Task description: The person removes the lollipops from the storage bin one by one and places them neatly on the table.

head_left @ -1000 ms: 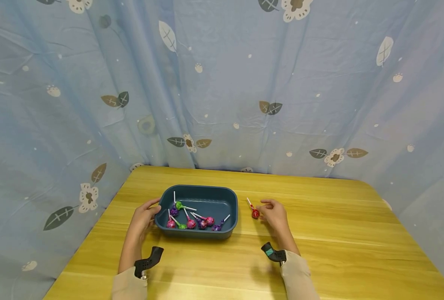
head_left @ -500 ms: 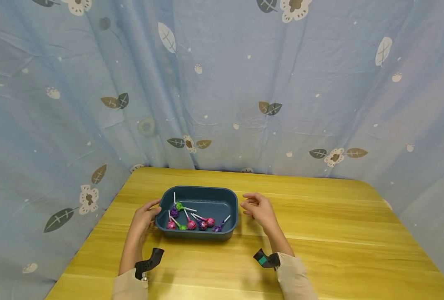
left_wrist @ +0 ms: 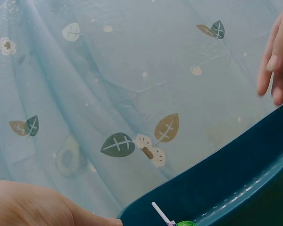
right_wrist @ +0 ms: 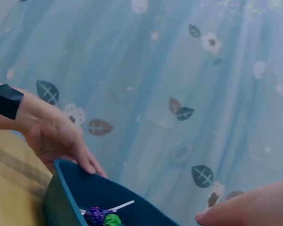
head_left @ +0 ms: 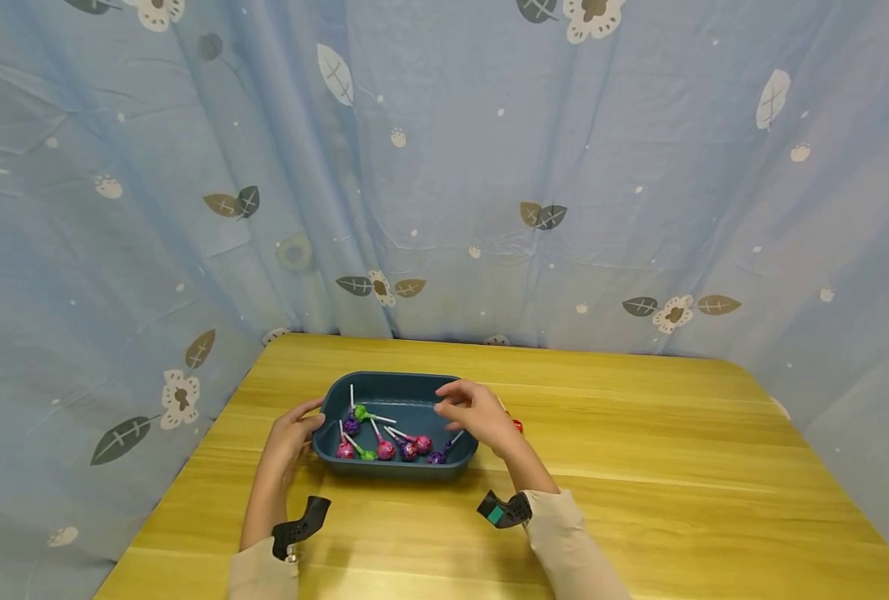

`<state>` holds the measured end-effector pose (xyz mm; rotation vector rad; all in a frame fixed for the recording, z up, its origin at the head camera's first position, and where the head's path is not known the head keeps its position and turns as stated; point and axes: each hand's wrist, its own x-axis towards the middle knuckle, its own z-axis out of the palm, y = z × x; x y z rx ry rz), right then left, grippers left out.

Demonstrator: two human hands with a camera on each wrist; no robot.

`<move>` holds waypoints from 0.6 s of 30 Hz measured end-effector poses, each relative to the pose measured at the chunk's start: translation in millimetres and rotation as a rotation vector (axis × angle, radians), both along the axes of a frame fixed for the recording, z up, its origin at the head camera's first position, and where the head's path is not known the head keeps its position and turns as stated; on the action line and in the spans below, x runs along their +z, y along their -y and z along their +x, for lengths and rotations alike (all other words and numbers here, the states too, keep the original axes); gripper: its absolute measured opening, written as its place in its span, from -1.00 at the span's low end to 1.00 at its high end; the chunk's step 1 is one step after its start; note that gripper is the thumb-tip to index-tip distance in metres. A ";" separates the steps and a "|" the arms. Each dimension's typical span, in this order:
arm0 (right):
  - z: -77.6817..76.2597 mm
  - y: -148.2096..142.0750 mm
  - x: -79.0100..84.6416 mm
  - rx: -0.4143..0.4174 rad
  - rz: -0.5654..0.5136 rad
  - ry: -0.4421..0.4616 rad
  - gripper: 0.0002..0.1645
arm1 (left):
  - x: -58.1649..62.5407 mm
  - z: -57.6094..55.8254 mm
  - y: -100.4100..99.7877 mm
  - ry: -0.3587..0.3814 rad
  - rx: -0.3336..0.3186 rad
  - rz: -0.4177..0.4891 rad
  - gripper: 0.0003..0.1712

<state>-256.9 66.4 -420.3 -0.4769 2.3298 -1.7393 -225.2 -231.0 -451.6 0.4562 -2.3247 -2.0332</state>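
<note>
A dark blue plastic bin stands on the table with several wrapped lollipops inside, among them a pink lollipop, a green lollipop and a purple lollipop. My left hand grips the bin's left end, thumb at the rim, as the right wrist view also shows. Over the bin's right end hovers my right hand, fingers loosely bent and nothing between them. On the table right of the bin lies a red lollipop, partly hidden behind that hand.
The wooden table extends to the right of the bin. A blue patterned curtain hangs behind the table and along both sides. Black wrist mounts sit on both forearms.
My right hand has moved left from beside the red lollipop to over the bin's right end. The red lollipop stays on the table; my left hand keeps its grip on the bin.
</note>
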 end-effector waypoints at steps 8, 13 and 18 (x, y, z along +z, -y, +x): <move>-15.8 18.2 -13.5 0.130 0.091 0.053 -0.60 | 0.6 2.1 -1.1 0.008 -0.002 0.006 -0.50; -21.2 26.6 -17.8 0.140 0.168 0.074 -0.62 | 0.1 2.6 -0.9 0.013 0.000 0.012 -0.51; -25.4 32.7 -19.5 0.148 0.252 0.077 -0.64 | 0.4 1.4 -1.5 0.007 0.007 0.004 -0.51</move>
